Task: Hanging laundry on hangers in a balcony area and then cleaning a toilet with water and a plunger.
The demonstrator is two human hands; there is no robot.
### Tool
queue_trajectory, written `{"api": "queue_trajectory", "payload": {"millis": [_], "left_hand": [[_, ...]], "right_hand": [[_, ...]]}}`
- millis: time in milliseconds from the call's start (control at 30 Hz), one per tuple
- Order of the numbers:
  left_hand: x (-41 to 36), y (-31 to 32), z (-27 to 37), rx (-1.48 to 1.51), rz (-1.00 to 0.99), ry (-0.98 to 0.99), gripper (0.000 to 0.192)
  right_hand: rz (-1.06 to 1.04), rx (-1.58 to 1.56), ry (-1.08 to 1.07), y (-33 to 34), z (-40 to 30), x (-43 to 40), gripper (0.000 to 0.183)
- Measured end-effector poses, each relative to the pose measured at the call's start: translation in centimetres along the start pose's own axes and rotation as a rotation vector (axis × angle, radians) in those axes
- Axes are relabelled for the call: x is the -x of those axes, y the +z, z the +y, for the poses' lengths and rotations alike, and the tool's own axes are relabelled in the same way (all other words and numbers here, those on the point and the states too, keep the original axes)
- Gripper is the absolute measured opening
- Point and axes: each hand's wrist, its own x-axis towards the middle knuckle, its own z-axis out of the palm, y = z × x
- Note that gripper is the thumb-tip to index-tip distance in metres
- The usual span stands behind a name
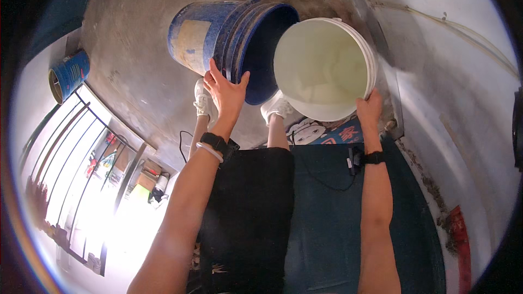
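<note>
A worn blue plastic bucket (pixel 204 36) with a torn label leans far over, its dark mouth facing right. My left hand (pixel 224 92) holds it near the rim, fingers spread on the outer wall and thumb at the lip. Just right of that mouth is a white plastic bucket (pixel 369 55), tipped so that I look into it. Its inside looks pale yellow-green; whether that is liquid I cannot tell. My right hand (pixel 369 110) grips its lower right rim. The white bucket hides part of the blue one's mouth.
Two white shoes (pixel 278 106) stand on the concrete floor (pixel 135 49) below the buckets. A printed mat (pixel 322 130) lies beneath the white bucket. Another blue bucket (pixel 69 75) is at far left beside a metal railing (pixel 98 120). A white wall (pixel 445 81) bounds the right.
</note>
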Motion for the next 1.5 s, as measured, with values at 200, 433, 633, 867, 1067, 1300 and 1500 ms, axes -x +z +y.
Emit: {"api": "queue_trajectory", "payload": {"millis": [200, 433, 633, 867, 1067, 1300, 1500], "left_hand": [[-0.4, 0.2, 0.7, -0.014, 0.042, 0.039, 0.086], [-0.2, 1.1, 1.2, -0.038, 0.028, 0.024, 0.086], [-0.3, 1.3, 1.3, -0.045, 0.028, 0.038, 0.086], [0.0, 1.6, 1.7, -0.044, 0.013, 0.009, 0.086], [-0.4, 1.7, 2.7, -0.061, 0.017, 0.004, 0.087], [-0.6, 2.1, 2.5, -0.095, 0.001, 0.004, 0.088], [-0.1, 2.0, 2.2, -0.128, 0.001, 0.02, 0.088]], "right_hand": [[0.032, 0.041, -0.089, 0.2, -0.1, 0.0, 0.04], [-0.04, 0.052, -0.059, 0.4, -1.6, 0.9, 0.041], [-0.038, 0.087, -0.073, -0.2, -4.1, 1.7, 0.039], [-0.105, 0.098, -0.006, -0.6, -7.1, 1.7, 0.04], [-0.143, 0.144, -0.039, -0.9, -8.6, 1.8, 0.042], [-0.111, 0.156, -0.068, 0.1, -10.7, 2.4, 0.044], [-0.087, 0.117, -0.092, 0.1, -9.2, 2.5, 0.049]]}}
